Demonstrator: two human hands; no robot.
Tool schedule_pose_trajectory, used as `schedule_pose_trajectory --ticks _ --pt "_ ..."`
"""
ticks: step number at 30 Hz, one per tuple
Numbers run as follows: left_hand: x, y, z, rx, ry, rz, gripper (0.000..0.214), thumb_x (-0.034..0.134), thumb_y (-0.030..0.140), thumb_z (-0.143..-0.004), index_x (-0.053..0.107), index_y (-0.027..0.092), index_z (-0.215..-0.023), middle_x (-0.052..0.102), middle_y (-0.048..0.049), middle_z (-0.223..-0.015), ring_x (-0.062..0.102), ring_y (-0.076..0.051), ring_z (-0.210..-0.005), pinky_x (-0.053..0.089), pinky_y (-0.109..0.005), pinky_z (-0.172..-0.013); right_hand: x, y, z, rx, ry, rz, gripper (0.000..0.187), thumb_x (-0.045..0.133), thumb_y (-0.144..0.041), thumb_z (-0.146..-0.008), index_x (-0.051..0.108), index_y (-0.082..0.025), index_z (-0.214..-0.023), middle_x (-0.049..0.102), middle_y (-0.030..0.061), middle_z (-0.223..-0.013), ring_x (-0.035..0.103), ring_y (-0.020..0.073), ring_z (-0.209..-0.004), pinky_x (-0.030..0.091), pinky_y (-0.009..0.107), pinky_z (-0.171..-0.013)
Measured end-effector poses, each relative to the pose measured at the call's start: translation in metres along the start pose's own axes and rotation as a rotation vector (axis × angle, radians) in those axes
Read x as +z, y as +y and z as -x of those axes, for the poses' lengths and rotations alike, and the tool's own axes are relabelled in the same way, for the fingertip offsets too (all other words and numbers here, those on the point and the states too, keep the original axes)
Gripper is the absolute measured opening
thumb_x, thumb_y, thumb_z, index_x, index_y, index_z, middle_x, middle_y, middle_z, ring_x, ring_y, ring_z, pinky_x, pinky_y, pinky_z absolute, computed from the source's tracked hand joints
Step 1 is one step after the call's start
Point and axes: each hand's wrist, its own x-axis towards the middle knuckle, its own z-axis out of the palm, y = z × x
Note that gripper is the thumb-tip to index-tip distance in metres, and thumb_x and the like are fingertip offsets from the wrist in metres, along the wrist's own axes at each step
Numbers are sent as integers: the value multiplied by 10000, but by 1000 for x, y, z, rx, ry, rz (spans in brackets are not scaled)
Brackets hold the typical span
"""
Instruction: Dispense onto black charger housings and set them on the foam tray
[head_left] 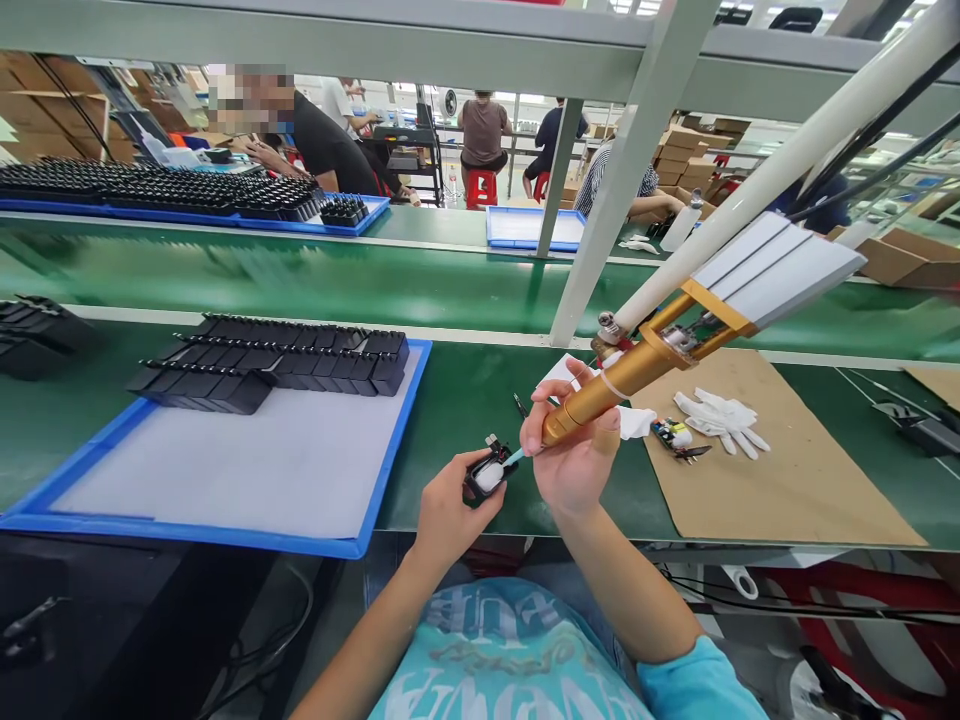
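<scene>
My left hand (448, 515) is closed around a small black plastic housing (484, 474) with a white patch inside, held just above the green bench's front edge. My right hand (574, 450) grips a gold-coloured dispensing gun (626, 380) that hangs from a long white tube running up to the right. The gun's pale blue nozzle tip (516, 457) touches the housing's open top.
A blue-rimmed tray (225, 470) at left carries rows of black housings (277, 360) at its far end. A brown cardboard sheet (787, 470) at right holds white gloves (720, 420) and small parts. Other people work beyond the far conveyor. A slanted metal post (622, 180) rises ahead.
</scene>
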Motion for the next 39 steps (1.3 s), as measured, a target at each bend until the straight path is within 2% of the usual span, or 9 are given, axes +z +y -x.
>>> schedule_pose_trajectory --ticks 3,7,10,17,23,29,33,36,39 --pt "5 0 -1 1 -16 15 356 667 325 -759 579 225 -1090 713 -33 -954 616 -125 -597 517 -248 -585 2 0 1 5 -4 17 434 353 -618 -878 472 -313 -1163 569 -6 -871 465 73 -419 398 245 -386" --pt "12 2 -4 36 -28 81 352 656 313 -767 574 217 -1095 713 -43 -969 669 -162 -758 529 -248 -625 5 1 3 9 -5 15 437 357 -629 -870 455 -319 -1161 569 -5 -876 469 75 -418 380 243 -383" --pt "15 6 -5 65 -14 111 356 659 305 -757 583 213 -1092 716 -44 -957 672 -169 -781 530 -253 -642 6 1 4 20 -20 -20 424 376 -619 -868 455 -314 -1152 573 -5 -887 476 74 -422 384 244 -390" --pt "15 10 -7 29 -3 115 365 671 345 -746 598 220 -1081 722 -41 -922 680 -186 -783 535 -276 -663 5 2 3 19 -55 -36 360 401 -629 -853 456 -296 -978 577 -19 -874 461 66 -409 391 237 -388" --pt "15 8 -7 66 -18 97 352 659 327 -772 573 221 -1097 714 -35 -938 675 -171 -778 527 -262 -668 4 2 2 17 -37 -22 444 371 -648 -850 475 -302 -1109 570 -3 -881 456 71 -413 381 245 -378" --pt "12 -7 -7 31 -27 -30 319 639 357 -803 569 211 -1078 662 -42 -952 643 -184 -823 511 -287 -715 -2 4 -3 -8 -31 -12 445 360 -626 -869 472 -319 -1172 568 -1 -899 454 72 -422 388 248 -388" --pt "7 -25 -5 29 -98 -42 294 637 329 -807 579 214 -1071 646 -50 -974 628 -209 -898 504 -322 -781 -11 5 -10 -9 -29 -39 433 394 -620 -862 491 -310 -1149 568 -8 -887 460 71 -420 375 243 -382" --pt "-2 -37 -5 -11 -149 -31 314 648 349 -805 592 222 -1086 649 -62 -1043 621 -232 -972 494 -364 -853 -20 5 -19 -3 -30 -23 437 393 -629 -859 496 -308 -1137 574 -11 -879 459 73 -419 374 245 -384" --pt "-9 -42 -12 -82 -190 62 429 644 423 -809 572 229 -1185 630 -79 -1193 577 -258 -1123 441 -410 -977 -29 6 -29 1 -26 -7 447 383 -638 -860 507 -302 -1128 579 -9 -877 463 76 -423 370 250 -389"
